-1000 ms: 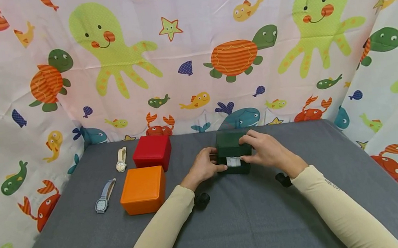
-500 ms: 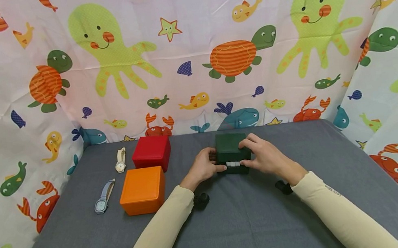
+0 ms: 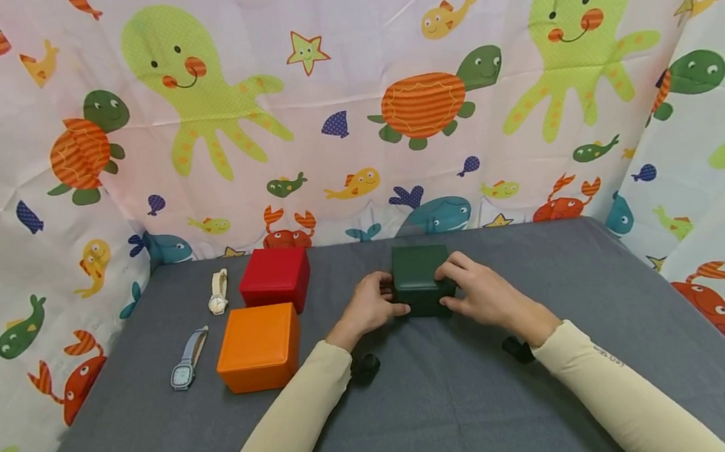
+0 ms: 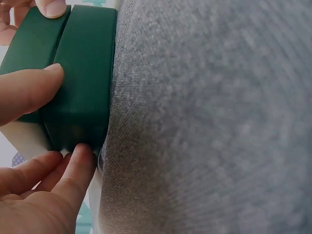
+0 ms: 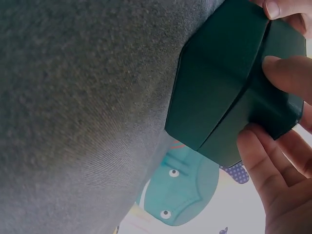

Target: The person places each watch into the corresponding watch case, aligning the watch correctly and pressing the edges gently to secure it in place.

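Note:
A dark green box (image 3: 419, 273) stands on the grey cloth with its lid down; a thin seam runs between lid and base in both wrist views. My left hand (image 3: 369, 306) grips its left side, thumb on the front face and fingers (image 4: 78, 170) against the side wall. On the other side, my right hand (image 3: 485, 288) grips the lid, its thumb (image 5: 287, 73) on the front of the lid and its fingers (image 5: 261, 158) along the right side. The inside of the box is hidden.
Left of the hands sit an orange box (image 3: 259, 346) and, behind it, a red box (image 3: 274, 277). Farther left lie a cream-strapped watch (image 3: 218, 293) and a blue-grey watch (image 3: 185, 365). A printed curtain (image 3: 340, 27) rises behind the grey cloth (image 3: 417, 413).
The green box's lid has come down toward the front under my right hand. The silvery-white thing that showed inside is now covered. My left hand has stayed at the box's side.

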`<state>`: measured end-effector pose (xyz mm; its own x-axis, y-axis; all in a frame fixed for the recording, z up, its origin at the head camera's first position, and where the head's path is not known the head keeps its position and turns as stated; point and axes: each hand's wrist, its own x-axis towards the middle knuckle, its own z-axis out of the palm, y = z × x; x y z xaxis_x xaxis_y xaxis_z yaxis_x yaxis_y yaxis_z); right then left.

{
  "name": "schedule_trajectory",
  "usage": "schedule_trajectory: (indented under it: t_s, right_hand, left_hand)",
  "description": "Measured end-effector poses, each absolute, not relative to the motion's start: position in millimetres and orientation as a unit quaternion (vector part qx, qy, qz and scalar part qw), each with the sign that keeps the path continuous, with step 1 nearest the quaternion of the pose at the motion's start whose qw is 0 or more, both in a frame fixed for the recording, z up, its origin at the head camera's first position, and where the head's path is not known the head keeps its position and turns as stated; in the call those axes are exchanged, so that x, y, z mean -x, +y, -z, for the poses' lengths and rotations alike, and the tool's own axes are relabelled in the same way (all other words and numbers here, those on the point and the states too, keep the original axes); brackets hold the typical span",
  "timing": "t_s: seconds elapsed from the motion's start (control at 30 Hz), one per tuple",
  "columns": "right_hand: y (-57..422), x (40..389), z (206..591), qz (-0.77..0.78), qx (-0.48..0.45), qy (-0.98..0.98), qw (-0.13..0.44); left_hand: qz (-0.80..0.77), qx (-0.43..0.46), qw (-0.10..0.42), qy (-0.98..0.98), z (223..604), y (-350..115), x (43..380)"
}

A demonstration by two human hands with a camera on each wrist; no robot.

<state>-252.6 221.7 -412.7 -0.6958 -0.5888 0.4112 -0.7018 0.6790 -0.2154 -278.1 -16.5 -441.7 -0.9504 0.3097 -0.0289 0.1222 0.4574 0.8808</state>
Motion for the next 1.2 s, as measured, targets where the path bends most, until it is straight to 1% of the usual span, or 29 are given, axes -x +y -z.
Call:
schedule_trajectory:
  t_s: [0.13,0.27,0.4,0.47,0.6,0.7,0.9,1.2]
  right_hand:
    - [221,251,415,-0.193,-0.355,-0.901,0.155]
    - [221,250,418,-0.206,-0.345,-0.901,0.166]
    - [220,246,421,-0.241,-0.292,-0.911,0.165]
    - [219,243,422,-0.273,-0.243,-0.920,0.145]
    - [215,240,421,-0.339,-0.147,-0.926,0.084]
    - [214,238,420,-0.375,-0.110,-0.919,0.051]
    - [211,236,422,-0.407,-0.095,-0.908,0.029]
    - [216,236,424,-0.415,-0.095,-0.904,0.027]
  left_hand:
    - [-0.504,-0.131,0.091,0.849,441,-18,276]
    - [-0.503,-0.138,0.077,0.850,441,-19,275]
    - [-0.509,-0.146,0.059,0.846,439,-20,272]
    - [-0.513,-0.152,0.049,0.843,438,-21,271]
    - [-0.513,-0.160,0.027,0.843,435,-21,268]
    - [-0.507,-0.158,0.013,0.847,432,-21,266]
    - [-0.512,-0.147,0.001,0.847,431,-20,264]
    - [-0.518,-0.146,-0.010,0.843,433,-15,265]
